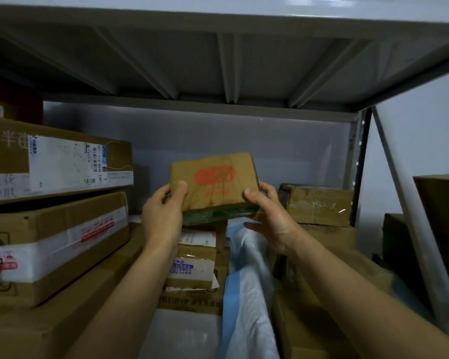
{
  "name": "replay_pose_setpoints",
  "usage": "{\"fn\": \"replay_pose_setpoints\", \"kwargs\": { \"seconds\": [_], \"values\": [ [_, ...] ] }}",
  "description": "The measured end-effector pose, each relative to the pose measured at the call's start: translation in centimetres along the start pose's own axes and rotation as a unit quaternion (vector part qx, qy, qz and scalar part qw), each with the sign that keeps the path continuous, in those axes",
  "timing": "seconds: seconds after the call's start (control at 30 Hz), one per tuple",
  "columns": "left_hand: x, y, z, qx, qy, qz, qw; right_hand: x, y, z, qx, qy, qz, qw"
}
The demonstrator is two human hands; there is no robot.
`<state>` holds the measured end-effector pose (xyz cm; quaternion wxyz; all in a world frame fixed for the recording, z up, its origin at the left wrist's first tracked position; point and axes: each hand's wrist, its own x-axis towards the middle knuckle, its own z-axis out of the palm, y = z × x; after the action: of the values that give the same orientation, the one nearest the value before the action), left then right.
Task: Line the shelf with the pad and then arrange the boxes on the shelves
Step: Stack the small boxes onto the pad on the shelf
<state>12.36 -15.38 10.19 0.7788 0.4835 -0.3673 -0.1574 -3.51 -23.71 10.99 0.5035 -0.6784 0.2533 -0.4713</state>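
I hold a small brown cardboard box (214, 181) with an orange-red logo up inside the shelf bay, tilted with its top face toward me. My left hand (163, 216) grips its left edge, thumb on the top face. My right hand (268, 216) grips its right edge, thumb on top and fingers underneath. Below the box lies the white and blue pad (244, 281), crumpled lengthwise along the shelf between boxes. A stack of small taped boxes (196, 265) stands directly under the held box.
Two large flat cartons are stacked at the left, the upper one (57, 161) with a white label, the lower one (55, 242) taped. A small brown box (319, 204) sits on other cartons at the right back. The shelf above (218, 60) is close overhead. A diagonal brace (399, 190) crosses the right side.
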Motion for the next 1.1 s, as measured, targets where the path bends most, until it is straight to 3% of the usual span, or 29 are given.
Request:
{"fn": "replay_pose_setpoints", "kwargs": {
  "seconds": [0.23, 0.47, 0.6, 0.8, 1.1],
  "values": [
    [-2.3, -0.8, 4.6, -0.046, -0.118, 0.049, 0.991, -3.1, -1.7, -5.1, 0.036, 0.156, 0.001, 0.987],
    [-5.6, -1.9, 11.1, -0.03, -0.285, 0.031, 0.957, -6.2, -2.4, -11.9, -0.072, 0.298, 0.006, 0.952],
    [-6.7, -2.9, 13.7, -0.012, -0.326, 0.007, 0.945, -7.3, -1.9, -13.9, -0.143, 0.345, 0.049, 0.926],
    [-7.1, -3.7, 15.5, 0.012, -0.313, -0.036, 0.949, -7.0, -0.7, -15.9, -0.172, 0.347, 0.108, 0.916],
    [-6.5, -4.7, 16.4, 0.017, -0.29, -0.067, 0.954, -5.7, 0.0, -17.4, -0.206, 0.311, 0.129, 0.919]
  ]
}}
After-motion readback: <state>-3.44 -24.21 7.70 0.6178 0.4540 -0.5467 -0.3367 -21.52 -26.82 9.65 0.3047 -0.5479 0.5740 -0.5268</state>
